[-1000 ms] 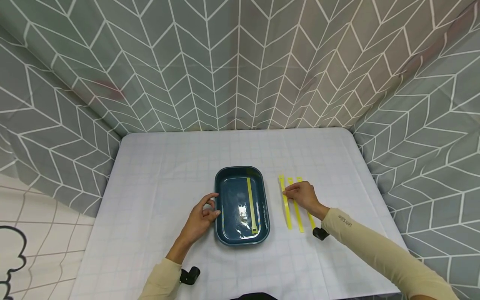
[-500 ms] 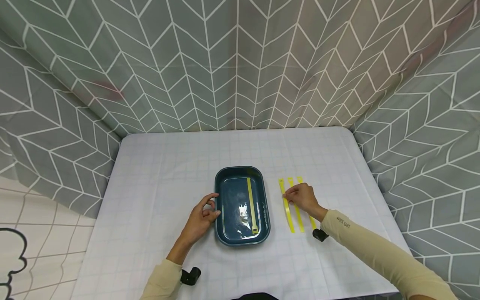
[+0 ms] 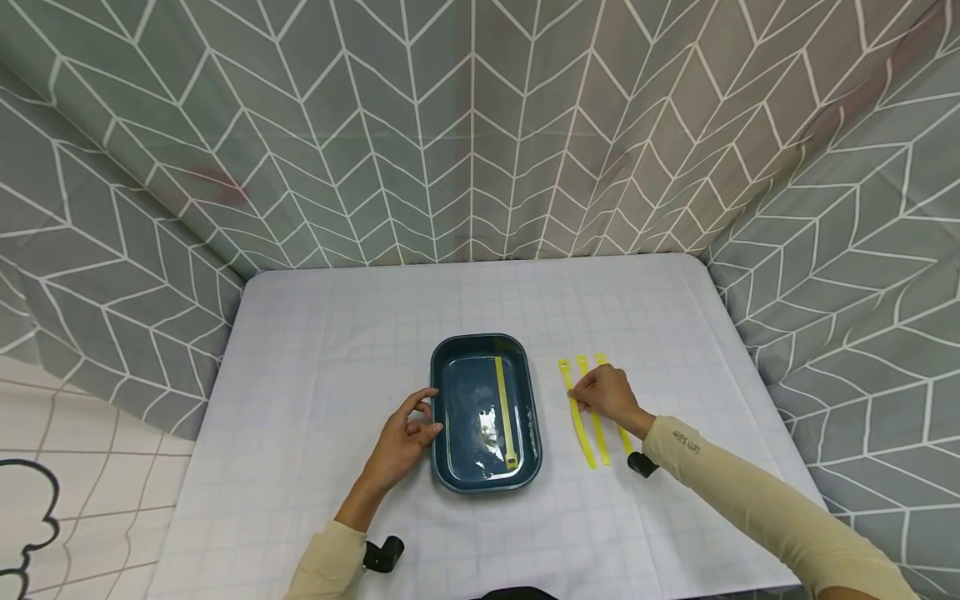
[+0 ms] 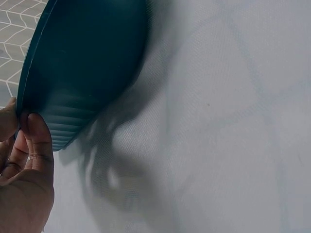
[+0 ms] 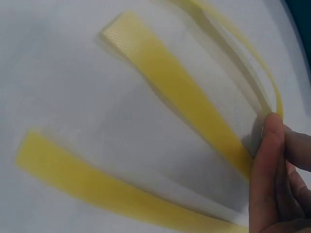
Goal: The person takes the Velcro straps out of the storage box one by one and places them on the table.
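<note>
A dark blue-green rectangular tray (image 3: 468, 492) stands on the white-covered table. My left hand (image 3: 402, 433) holds its left rim; in the left wrist view the tray's ribbed outer wall (image 4: 73, 111) shows between rim and table. One yellow cable strap (image 3: 503, 408) with a slotted head lies lengthwise inside the tray, head toward me. To the right of the tray, my right hand (image 3: 606, 393) pinches the leftmost of three more yellow straps. That strap (image 5: 269, 73) bows upward from the cloth in the right wrist view. The middle strap (image 5: 180, 92) and the right strap (image 5: 97, 179) lie beside it, partly covered by the hand.
The white cloth-covered table (image 3: 337, 333) reaches back to a grey curtain (image 3: 480, 167) with white chevron lines. Similar curtains stand at both sides. Black wrist cameras (image 3: 384, 554) hang below each forearm, close over the table.
The pinched strap's near end has swung toward me and to the right, and its head has dropped slightly toward me. My left hand and the tray have hardly moved.
</note>
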### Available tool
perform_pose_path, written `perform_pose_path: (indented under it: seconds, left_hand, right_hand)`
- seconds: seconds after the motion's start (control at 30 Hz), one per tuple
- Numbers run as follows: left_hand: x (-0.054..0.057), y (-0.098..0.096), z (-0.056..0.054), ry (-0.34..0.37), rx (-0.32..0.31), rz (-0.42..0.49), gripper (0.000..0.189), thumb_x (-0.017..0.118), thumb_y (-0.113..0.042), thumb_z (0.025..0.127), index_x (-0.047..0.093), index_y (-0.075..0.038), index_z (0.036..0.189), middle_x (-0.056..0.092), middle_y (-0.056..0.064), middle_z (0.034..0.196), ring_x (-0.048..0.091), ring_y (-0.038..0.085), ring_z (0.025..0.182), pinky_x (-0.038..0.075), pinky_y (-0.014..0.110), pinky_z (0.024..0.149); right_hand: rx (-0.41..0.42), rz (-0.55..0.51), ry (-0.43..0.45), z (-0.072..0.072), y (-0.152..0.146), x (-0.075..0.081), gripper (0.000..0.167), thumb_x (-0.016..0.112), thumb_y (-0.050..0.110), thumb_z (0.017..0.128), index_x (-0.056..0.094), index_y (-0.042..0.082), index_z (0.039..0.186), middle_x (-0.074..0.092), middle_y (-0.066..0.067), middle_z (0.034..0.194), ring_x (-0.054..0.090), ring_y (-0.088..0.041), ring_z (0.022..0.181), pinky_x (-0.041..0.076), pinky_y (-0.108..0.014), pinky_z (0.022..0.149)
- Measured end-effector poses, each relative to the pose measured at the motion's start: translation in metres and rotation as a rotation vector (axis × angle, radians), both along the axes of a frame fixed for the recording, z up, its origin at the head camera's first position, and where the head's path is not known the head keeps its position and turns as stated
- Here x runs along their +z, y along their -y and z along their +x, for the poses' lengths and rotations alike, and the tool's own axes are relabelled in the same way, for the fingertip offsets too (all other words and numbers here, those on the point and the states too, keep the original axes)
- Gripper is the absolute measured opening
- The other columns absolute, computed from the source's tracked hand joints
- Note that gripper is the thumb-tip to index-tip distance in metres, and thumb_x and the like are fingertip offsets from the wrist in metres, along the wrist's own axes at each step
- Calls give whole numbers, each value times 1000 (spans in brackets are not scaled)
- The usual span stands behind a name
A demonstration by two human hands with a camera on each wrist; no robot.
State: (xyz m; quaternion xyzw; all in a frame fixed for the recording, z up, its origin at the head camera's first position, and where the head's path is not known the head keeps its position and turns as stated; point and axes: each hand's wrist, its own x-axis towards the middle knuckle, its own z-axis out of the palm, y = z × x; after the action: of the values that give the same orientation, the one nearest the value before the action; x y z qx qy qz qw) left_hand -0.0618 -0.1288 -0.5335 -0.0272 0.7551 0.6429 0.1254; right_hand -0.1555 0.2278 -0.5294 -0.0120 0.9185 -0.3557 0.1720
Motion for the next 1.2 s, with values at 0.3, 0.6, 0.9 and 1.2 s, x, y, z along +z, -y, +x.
perform_pose_path:
  seconds: [0.3,0.6,0.9,1.2]
  left_hand:
    - [1,-1,0,18,3,-4,54,65,5,93,49,-10,143,43,13,112,50,6,63,39,20,62]
    - [2,-1,1,27,1,-10,54,65,3,93,49,-11,143,43,12,112,50,8,65,39,20,62]
    - [2,-1,0,14,3,-26,53,65,3,93,50,-12,142,43,11,112,50,7,63,38,20,61]
    - [2,-1,0,14,3,-34,54,65,3,93,50,-13,142,43,11,111,48,7,61,38,20,62]
  right_hand:
    - [0,-4,6,-1,2,2,16,74,9,89,75,-2,79,70,-9,63,65,-18,55,49,-26,52]
    - [25,51,-10,-2,3,0,18,76,12,88,75,2,73,69,-6,62,62,-15,53,48,-26,53]
    - [24,81,-17,-3,5,0,17,76,12,88,74,0,77,68,-6,61,60,-13,53,45,-26,52]
    - [30,83,-35,-1,5,-1,17,76,13,89,74,0,78,68,-7,61,60,-13,53,45,-26,53]
